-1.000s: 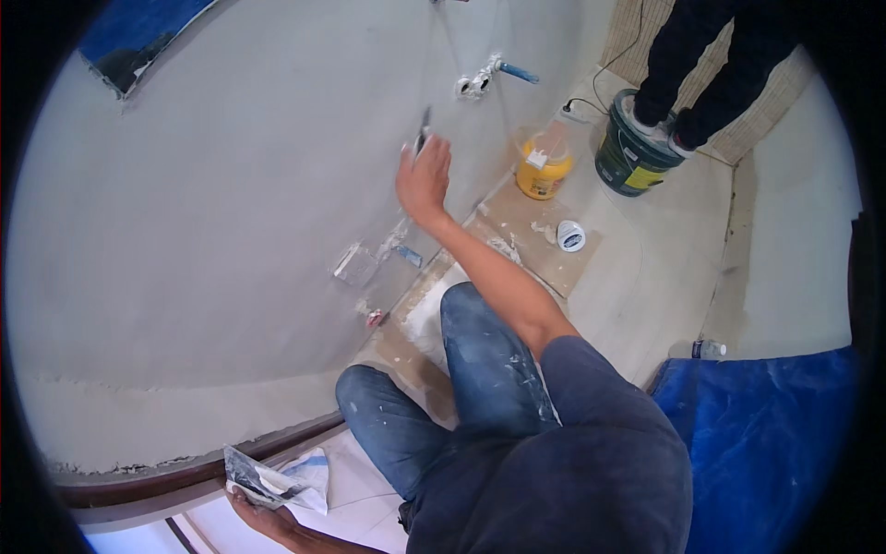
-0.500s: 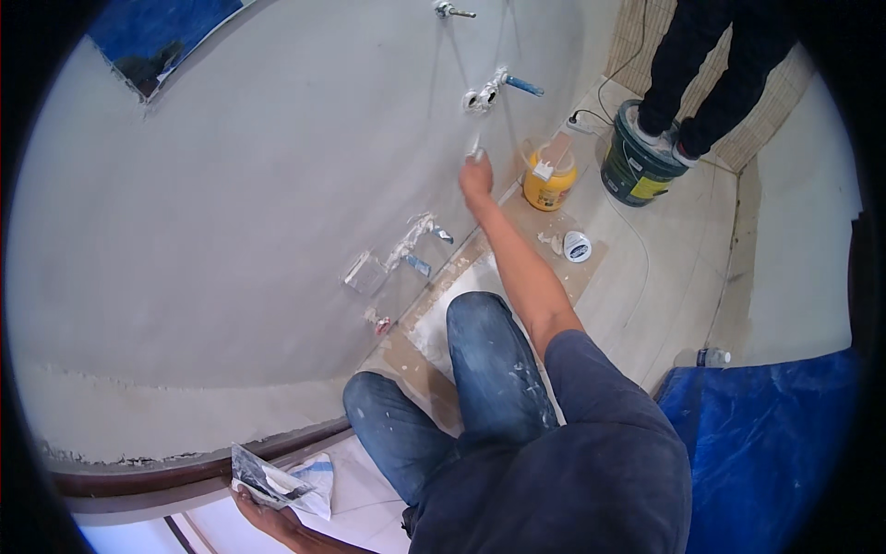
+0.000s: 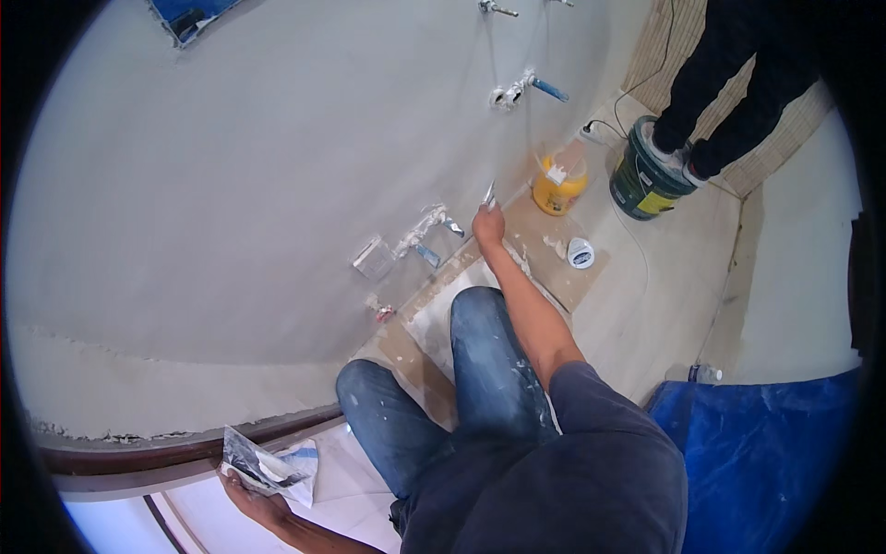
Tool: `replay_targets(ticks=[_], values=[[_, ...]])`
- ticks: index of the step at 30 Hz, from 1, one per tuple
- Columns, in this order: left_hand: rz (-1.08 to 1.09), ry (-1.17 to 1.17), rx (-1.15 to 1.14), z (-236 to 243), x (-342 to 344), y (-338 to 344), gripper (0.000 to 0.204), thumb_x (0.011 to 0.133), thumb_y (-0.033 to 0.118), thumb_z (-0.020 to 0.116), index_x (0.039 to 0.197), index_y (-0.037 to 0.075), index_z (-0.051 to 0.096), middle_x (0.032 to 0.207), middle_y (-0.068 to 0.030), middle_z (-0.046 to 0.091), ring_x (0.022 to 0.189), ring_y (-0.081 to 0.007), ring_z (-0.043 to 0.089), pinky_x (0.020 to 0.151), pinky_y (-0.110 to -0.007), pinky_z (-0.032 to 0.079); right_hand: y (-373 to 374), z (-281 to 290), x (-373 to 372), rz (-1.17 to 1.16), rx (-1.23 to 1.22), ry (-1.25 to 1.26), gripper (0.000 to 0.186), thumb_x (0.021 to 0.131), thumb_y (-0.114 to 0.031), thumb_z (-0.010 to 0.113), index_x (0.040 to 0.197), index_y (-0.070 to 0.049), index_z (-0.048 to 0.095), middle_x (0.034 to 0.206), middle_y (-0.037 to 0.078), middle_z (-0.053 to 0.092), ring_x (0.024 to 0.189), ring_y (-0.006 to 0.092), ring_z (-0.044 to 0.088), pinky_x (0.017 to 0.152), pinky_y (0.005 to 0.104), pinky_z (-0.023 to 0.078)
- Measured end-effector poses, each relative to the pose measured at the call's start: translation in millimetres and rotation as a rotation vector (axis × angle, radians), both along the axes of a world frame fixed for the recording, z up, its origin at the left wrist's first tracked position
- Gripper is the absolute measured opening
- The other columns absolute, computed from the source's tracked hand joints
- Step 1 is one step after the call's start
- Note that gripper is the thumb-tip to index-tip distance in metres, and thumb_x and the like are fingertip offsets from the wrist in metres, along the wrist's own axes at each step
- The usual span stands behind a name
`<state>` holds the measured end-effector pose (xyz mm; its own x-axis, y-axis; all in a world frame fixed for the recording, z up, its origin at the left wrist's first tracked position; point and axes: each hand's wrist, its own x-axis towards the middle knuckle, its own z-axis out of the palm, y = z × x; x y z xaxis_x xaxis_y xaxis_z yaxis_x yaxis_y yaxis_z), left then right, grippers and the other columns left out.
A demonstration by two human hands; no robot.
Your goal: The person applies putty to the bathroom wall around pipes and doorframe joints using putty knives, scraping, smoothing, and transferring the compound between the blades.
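Observation:
My right hand point(image 3: 489, 225) is closed round a small putty knife point(image 3: 489, 193), its blade pointing up beside the grey wall point(image 3: 231, 203). From this view I cannot tell if the blade touches the wall. At the lower left, my left hand point(image 3: 256, 500) grips a flat, wide metal plastering blade point(image 3: 247, 452) smeared with white plaster. A white and blue sheet or bag point(image 3: 303, 466) shows just behind that blade. Between my hands, a recessed box point(image 3: 373, 258) and pipe stubs with blue plugs point(image 3: 426, 256) sit in patched wall.
A yellow tub point(image 3: 560, 196) stands on cardboard point(image 3: 577, 282) beside a round white lid point(image 3: 580, 253). Farther back, another person point(image 3: 706, 92) stands on a dark green bucket point(image 3: 637, 189). A cable point(image 3: 604, 127) lies nearby. Blue sheeting point(image 3: 757, 452) covers the lower right.
My right hand with the putty knife has come down and nearer along the wall. The view has shifted slightly. My left hand still holds the plastering blade.

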<state>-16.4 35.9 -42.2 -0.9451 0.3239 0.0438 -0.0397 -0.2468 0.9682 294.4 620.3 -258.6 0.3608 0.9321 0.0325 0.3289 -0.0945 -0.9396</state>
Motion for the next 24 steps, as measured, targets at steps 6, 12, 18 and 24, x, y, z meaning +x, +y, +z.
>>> replay_targets(ticks=[6, 12, 18, 24], values=[[0.022, 0.036, -0.036, 2, 4, -12, 0.045, 0.101, 0.021, 0.042, 0.139, -0.004, 0.046, 0.133, -0.0166, 0.054, 0.124, -0.0273, 0.053, 0.106, -0.040, 0.043, 1, 43, -48, 0.057, -0.070, 0.194, 0.045, 0.095, -0.020, 0.054, 0.132, 0.004, 0.055, 0.118, 0.027, 0.066, 0.113, 0.0462, 0.061, 0.100, 0.0499, 0.046], [0.016, 0.040, -0.044, 9, 16, 3, 0.045, 0.100, 0.024, 0.042, 0.136, -0.003, 0.048, 0.130, -0.0159, 0.055, 0.122, -0.0269, 0.053, 0.105, -0.040, 0.044, -57, 110, -94, -0.003, 0.334, -0.201, 0.043, 0.098, -0.013, 0.054, 0.136, 0.005, 0.051, 0.128, 0.024, 0.059, 0.117, 0.0425, 0.056, 0.100, 0.0508, 0.045], [0.006, 0.076, -0.047, 10, 17, 1, 0.043, 0.102, 0.023, 0.041, 0.135, -0.004, 0.049, 0.126, -0.0151, 0.055, 0.120, -0.0253, 0.053, 0.104, -0.039, 0.044, -118, 125, -66, 0.192, 0.734, -0.326, 0.037, 0.100, -0.012, 0.050, 0.132, 0.007, 0.053, 0.122, 0.023, 0.062, 0.111, 0.0397, 0.059, 0.099, 0.0479, 0.046], [-0.044, 0.115, -0.036, 11, 16, 3, 0.046, 0.103, 0.021, 0.042, 0.142, -0.004, 0.043, 0.134, -0.0168, 0.054, 0.124, -0.0269, 0.053, 0.106, -0.040, 0.044, -90, 85, -31, 0.228, -0.170, 0.762, 0.028, 0.101, -0.017, 0.048, 0.119, 0.003, 0.056, 0.111, 0.017, 0.064, 0.089, 0.0261, 0.069, 0.066, 0.0403, 0.064]])
